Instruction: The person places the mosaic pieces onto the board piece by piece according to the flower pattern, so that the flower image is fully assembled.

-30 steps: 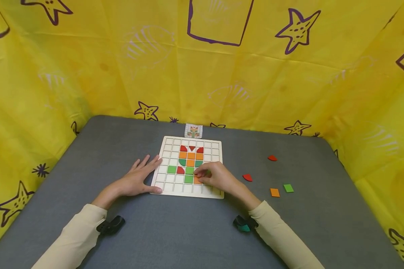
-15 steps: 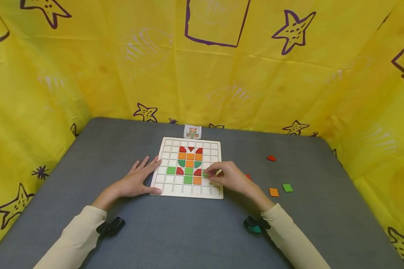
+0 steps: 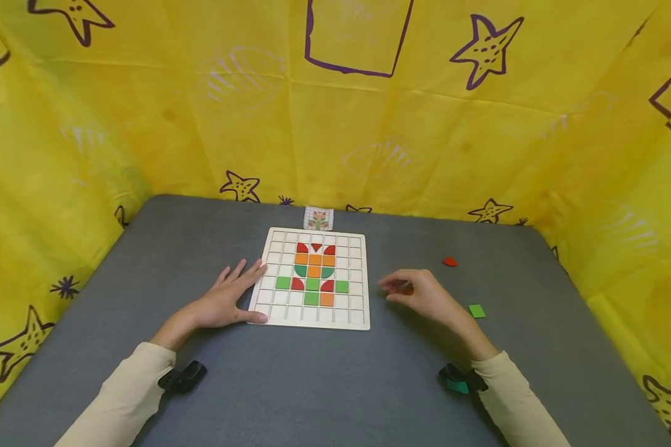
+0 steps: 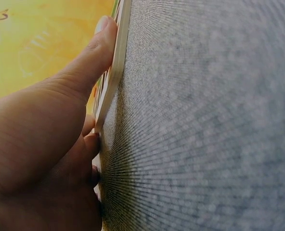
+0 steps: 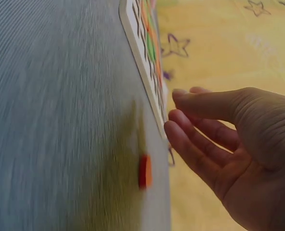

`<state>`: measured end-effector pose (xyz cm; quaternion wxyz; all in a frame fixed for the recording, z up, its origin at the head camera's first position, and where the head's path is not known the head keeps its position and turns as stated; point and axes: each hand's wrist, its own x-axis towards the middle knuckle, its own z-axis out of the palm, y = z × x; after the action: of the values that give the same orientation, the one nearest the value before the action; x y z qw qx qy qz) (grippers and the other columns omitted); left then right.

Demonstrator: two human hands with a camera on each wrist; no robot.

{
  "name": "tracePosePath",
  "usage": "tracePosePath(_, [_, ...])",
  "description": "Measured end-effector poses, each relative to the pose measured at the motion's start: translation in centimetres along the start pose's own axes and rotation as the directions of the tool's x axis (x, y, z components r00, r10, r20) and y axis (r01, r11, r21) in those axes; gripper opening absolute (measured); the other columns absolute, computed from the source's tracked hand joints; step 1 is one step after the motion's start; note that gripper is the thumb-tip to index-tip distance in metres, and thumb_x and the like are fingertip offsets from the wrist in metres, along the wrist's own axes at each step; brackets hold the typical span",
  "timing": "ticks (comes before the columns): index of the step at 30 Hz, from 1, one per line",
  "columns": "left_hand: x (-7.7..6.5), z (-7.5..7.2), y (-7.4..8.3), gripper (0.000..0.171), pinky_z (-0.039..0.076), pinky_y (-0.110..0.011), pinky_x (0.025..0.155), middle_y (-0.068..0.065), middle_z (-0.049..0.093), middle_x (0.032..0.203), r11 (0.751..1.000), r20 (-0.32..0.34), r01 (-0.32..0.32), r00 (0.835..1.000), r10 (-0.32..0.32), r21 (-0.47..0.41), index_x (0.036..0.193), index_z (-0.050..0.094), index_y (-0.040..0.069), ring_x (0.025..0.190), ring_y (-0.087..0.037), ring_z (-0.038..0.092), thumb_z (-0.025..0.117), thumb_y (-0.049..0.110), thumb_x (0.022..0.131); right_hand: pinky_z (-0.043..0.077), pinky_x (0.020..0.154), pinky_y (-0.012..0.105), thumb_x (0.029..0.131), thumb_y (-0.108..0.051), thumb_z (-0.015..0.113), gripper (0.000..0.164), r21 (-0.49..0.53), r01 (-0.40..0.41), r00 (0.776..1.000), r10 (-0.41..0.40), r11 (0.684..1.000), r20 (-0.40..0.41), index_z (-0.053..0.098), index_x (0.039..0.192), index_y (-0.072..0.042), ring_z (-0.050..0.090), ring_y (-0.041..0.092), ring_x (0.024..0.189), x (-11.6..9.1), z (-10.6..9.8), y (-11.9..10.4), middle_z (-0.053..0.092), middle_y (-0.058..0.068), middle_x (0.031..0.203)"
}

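Note:
A pale wooden grid board [image 3: 265,298] lies on the table, with red, orange and green flat tiles forming a flower-like pattern. At its left edge rests my left hand [image 3: 223,300], fingers spread and thumb [image 4: 103,43] on the board's front left corner. My right hand [image 3: 419,295] hovers just right of the board, fingers loosely bent and nothing seen between them. Below it on the table is a small red-orange tile [image 5: 145,172], mostly hidden by the hand in the head view. A green square tile [image 3: 342,287] sits at the pattern's right end.
A small pattern card [image 3: 319,218] lies behind the board. On the right are a loose red quarter-circle tile [image 3: 450,262] and a green square tile [image 3: 476,311]. Yellow cloth [image 3: 335,124] surrounds the grey table [image 3: 313,385].
My right hand left the green square tile on the board and moved right, off the board, over the loose tiles. It now covers the orange square tile. My left hand stayed put.

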<state>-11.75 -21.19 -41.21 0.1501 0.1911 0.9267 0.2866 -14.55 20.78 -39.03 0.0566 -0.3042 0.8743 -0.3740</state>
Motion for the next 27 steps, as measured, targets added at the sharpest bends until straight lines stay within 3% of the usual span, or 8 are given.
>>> tracePosePath(6, [0.0,-0.2,0.1,0.108,-0.007,-0.062,0.114,-0.017,0.011,0.163,1.000,0.014,0.009,1.000,-0.009,0.002,0.157,0.020,0.007,0.147,-0.045,-0.004,0.076,0.055,0.078,0.057,0.078,0.033,0.081,0.000,0.078,0.030,-0.041,-0.047,0.999,0.047,0.998,0.002,0.073,0.110,-0.003,0.067,0.017,0.087,-2.4,-1.8,1.8,0.073,0.006,0.100])
tracePosePath(13, [0.0,-0.1,0.0,0.108,-0.007,-0.062,0.114,-0.016,0.010,0.163,1.000,0.012,0.002,1.000,-0.002,-0.003,0.157,0.019,0.008,0.147,-0.045,-0.004,0.075,0.056,0.078,0.058,0.076,0.033,0.079,0.001,0.079,0.032,-0.061,-0.047,0.999,0.047,0.997,0.001,0.072,0.110,-0.002,0.068,0.021,0.088,-5.1,-3.7,3.2,0.073,0.007,0.102])
tracePosePath(20, [0.1,-0.1,0.2,0.109,-0.007,-0.061,0.114,-0.015,0.009,0.163,1.000,0.019,0.012,1.000,-0.012,0.003,0.157,0.019,0.009,0.147,-0.044,-0.005,0.076,0.056,0.077,0.057,0.078,0.035,0.081,-0.004,0.079,0.039,-0.072,-0.152,0.982,0.158,0.986,0.101,0.068,0.117,0.002,0.068,0.028,0.096,-7.8,-6.7,4.1,0.071,0.013,0.110])
tracePosePath(27, [0.1,0.0,0.0,0.109,-0.007,-0.061,0.114,-0.016,0.010,0.163,1.000,0.007,0.003,1.000,-0.003,0.001,0.157,0.019,0.008,0.147,-0.044,-0.004,0.076,0.055,0.077,0.056,0.073,0.029,0.077,-0.009,0.083,0.040,-0.092,-0.158,0.982,0.166,0.983,0.094,0.070,0.114,0.001,0.065,0.018,0.086,-8.7,-7.0,5.1,0.072,0.006,0.100])
